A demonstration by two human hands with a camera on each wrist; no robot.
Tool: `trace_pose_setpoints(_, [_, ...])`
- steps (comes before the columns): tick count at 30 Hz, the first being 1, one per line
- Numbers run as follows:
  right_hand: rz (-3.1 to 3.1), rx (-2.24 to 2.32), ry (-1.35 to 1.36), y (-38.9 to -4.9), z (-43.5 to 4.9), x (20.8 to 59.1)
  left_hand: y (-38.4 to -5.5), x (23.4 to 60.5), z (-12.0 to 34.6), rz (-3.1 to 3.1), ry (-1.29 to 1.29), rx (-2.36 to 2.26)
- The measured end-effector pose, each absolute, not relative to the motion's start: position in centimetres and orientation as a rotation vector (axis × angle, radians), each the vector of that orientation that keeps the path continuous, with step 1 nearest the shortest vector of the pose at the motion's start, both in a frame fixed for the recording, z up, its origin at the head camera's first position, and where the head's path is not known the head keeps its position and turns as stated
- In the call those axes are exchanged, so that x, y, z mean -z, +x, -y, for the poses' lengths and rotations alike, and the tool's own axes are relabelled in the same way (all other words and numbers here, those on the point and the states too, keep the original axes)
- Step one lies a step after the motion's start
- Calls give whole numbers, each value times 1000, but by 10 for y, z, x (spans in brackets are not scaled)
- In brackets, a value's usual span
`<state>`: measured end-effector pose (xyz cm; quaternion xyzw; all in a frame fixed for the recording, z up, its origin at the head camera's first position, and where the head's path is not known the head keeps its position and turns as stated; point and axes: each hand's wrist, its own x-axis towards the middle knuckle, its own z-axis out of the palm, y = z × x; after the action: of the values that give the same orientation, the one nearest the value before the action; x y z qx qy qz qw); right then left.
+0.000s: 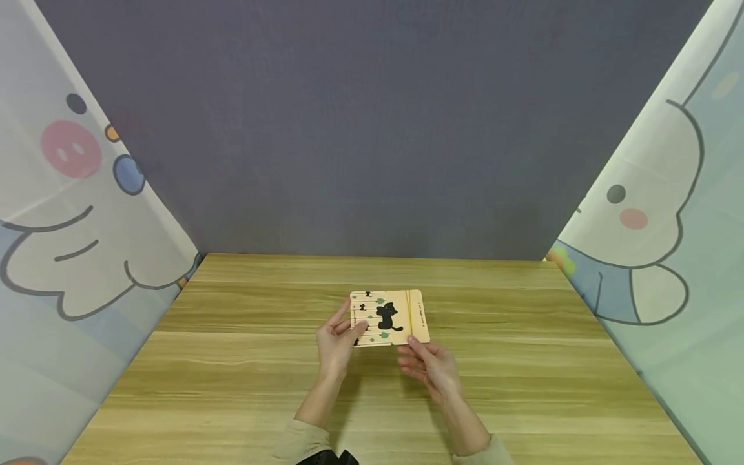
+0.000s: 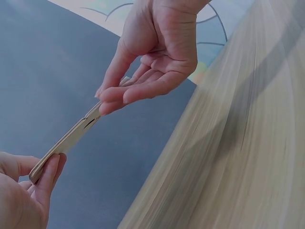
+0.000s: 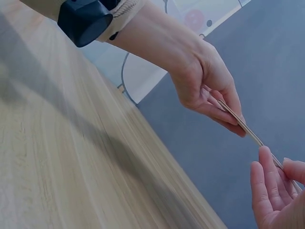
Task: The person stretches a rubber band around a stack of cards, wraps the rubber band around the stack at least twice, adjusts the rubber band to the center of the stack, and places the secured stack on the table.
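Observation:
A small cream notebook (image 1: 391, 318) with a black cat on its cover and a yellow elastic band near its right end is held above the table. My left hand (image 1: 336, 347) grips its left end, thumb on the cover and fingers beneath. At the lower right corner, by the band, my right hand (image 1: 438, 372) pinches the edge between thumb and fingers. Seen edge-on in the left wrist view, the notebook (image 2: 71, 136) is thin and tilted, with a slight gap along its side. The right wrist view shows its narrow edge (image 3: 243, 125) running between both hands.
A wood-grain table (image 1: 244, 381) lies under the hands, with their shadows on it. Behind it rises a dark grey panel (image 1: 372, 129). Cartoon-printed curtains flank both sides, one on the left (image 1: 70, 258) and one on the right (image 1: 651, 245).

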<state>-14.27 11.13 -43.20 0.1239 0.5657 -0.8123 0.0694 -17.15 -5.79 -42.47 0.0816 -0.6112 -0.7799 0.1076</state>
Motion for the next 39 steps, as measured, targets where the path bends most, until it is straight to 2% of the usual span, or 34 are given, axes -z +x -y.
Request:
trace_pose_setpoints(15, [-1555,2432,234,-142,-110,432,-171,427,51,1793,208,2312])
trace_pose_setpoints(24, [-1678,2359,187,-142,-114,432,-172,424,53,1791,209,2329])
trace_pose_setpoints(34, [-1930,2138,-174,-134,-132,428,-172,420,59,1810,204,2339])
trace_pose_setpoints(39, [-2042,2118,-344,-145,-149,458,-171,423,61,1822,216,2339])
